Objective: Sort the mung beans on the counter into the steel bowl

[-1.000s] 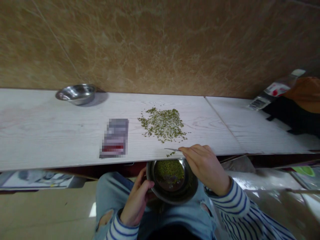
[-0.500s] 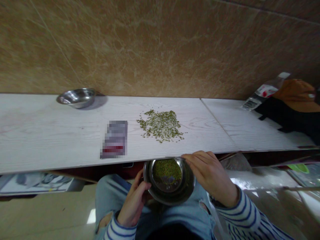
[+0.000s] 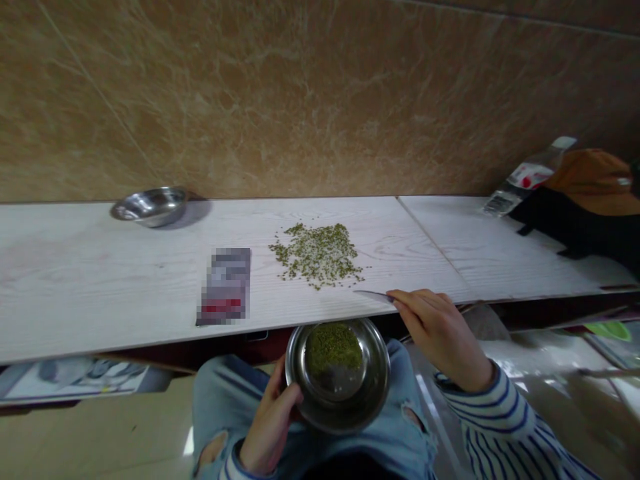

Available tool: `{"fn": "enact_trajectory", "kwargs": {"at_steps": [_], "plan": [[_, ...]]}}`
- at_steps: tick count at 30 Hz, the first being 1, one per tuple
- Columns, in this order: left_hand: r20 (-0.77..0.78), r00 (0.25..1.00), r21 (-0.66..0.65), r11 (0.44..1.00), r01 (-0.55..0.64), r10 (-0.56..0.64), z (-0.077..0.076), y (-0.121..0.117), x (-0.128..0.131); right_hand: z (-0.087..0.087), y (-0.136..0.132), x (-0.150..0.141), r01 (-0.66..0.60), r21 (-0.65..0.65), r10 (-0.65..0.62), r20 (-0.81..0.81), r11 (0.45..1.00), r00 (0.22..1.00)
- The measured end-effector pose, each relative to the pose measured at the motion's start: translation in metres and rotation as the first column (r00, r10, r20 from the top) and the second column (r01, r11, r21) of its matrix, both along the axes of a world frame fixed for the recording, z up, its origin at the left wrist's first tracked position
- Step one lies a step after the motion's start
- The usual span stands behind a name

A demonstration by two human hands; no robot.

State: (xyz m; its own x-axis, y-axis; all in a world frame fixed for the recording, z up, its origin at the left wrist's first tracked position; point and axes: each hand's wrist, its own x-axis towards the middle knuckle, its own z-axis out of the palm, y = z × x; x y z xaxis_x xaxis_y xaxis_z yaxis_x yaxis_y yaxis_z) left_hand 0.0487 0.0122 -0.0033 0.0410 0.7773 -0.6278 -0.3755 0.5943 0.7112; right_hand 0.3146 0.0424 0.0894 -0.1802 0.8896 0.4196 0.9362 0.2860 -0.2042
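My left hand (image 3: 275, 417) grips the left rim of a metal bowl (image 3: 373, 393), thumb on top, just below the table's front edge and above my lap. Inside it lies a heap of small green beans (image 3: 333, 350), which look like mung beans. My right hand (image 3: 440, 330) is closed on a knife (image 3: 374, 295), its thin blade pointing left over the table's front edge. Beyond the blade, a loose patch of the same green beans (image 3: 320, 253) is spread on the white tabletop (image 3: 90, 267).
A second metal bowl (image 3: 153, 208) stands at the back left by the wall. A blurred-out flat rectangular item (image 3: 225, 287) lies left of the beans. At the right are a tilted plastic bottle (image 3: 525, 177), a brown cap (image 3: 595, 180) and black fabric (image 3: 565, 220).
My right hand has moved up and right with the knife, from the bowl's rim to above the table edge. The bowl stays in my left hand, slightly lower in view.
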Motion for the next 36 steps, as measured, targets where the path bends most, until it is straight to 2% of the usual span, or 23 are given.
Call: {"fn": "enact_trajectory", "kwargs": {"at_steps": [6,12,15,19,22,27,32,36], "plan": [[-0.068,0.998,-0.041,0.999,0.001,-0.003,0.001,0.001,-0.002,-0.001,-0.003,0.008,0.022,-0.002,-0.022,0.005,1.000,1.000],[-0.048,0.998,0.044,0.999,-0.032,0.034,0.007,0.008,-0.001,0.001,-0.003,0.010,0.046,0.002,-0.046,0.024,0.999,0.999],[-0.087,0.996,-0.031,1.000,0.006,-0.009,0.009,0.007,-0.003,0.001,-0.003,0.012,0.058,0.018,-0.059,0.028,0.998,0.998],[-0.089,0.995,-0.051,0.998,0.034,-0.038,0.007,0.004,-0.005,-0.002,-0.002,0.013,0.061,0.022,-0.062,0.018,0.998,0.998],[-0.091,0.996,-0.024,1.000,0.001,-0.003,0.004,0.005,-0.005,-0.003,-0.002,0.012,0.058,0.021,-0.058,0.012,0.998,0.998],[-0.113,0.994,0.058,0.998,0.015,-0.009,0.002,0.008,-0.006,-0.002,-0.001,0.013,0.074,0.028,-0.074,0.005,0.997,0.997],[-0.105,0.994,0.005,1.000,0.023,-0.022,-0.005,0.006,-0.009,-0.001,0.003,0.015,0.044,0.027,-0.045,0.024,0.999,0.999],[-0.086,0.996,0.039,0.998,0.042,-0.039,-0.009,0.006,-0.009,0.002,0.017,0.003,-0.045,-0.025,0.046,0.024,0.999,0.999]]}}
